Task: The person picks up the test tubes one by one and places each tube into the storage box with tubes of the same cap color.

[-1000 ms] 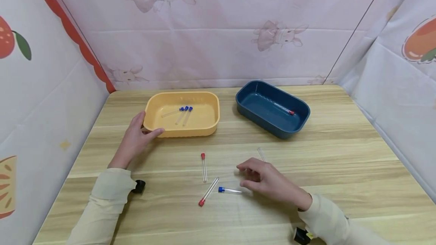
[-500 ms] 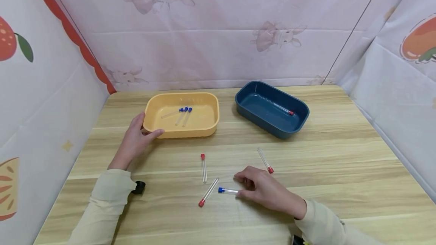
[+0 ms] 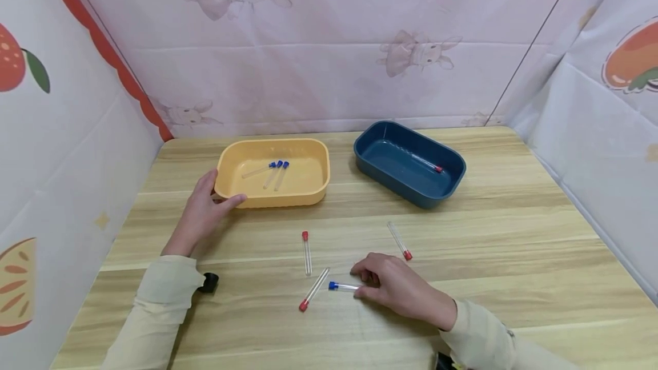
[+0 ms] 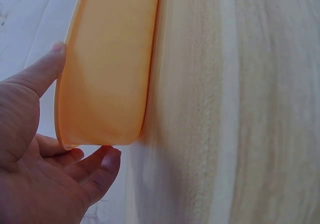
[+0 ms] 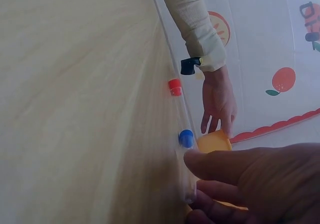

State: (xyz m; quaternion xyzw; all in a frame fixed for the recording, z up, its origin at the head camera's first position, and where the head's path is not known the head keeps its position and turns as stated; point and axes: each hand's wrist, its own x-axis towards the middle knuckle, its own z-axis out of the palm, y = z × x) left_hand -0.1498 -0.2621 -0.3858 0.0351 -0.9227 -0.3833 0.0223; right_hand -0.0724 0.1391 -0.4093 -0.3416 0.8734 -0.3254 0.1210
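My left hand [image 3: 201, 211] holds the near left corner of a yellow plastic basin [image 3: 280, 200], thumb along the front wall and fingers at the end wall. Several blue-capped test tubes [image 3: 279, 175] lie inside it. On the table, my right hand [image 3: 401, 291] has thumb and fingers around the clear end of a blue-capped test tube [image 3: 344, 287]; the fingers hide that end in the head view. In the right wrist view the thumb [image 5: 215, 165] lies over the tube just below its blue cap [image 5: 186, 138]. A red-capped tube [image 3: 314, 290] lies just left of it.
Another red-capped tube [image 3: 307, 253] lies farther back, and one more red-capped tube [image 3: 399, 240] lies beyond the right hand. A dark blue basin [image 3: 393, 183] at the back right holds a red-capped tube [image 3: 430, 165]. Printed cloth walls [image 3: 308, 84] enclose the table.
My right hand has moved down and slightly left onto the blue-capped tube, uncovering the red cap of the tube behind it. The left hand stays at the yellow basin.
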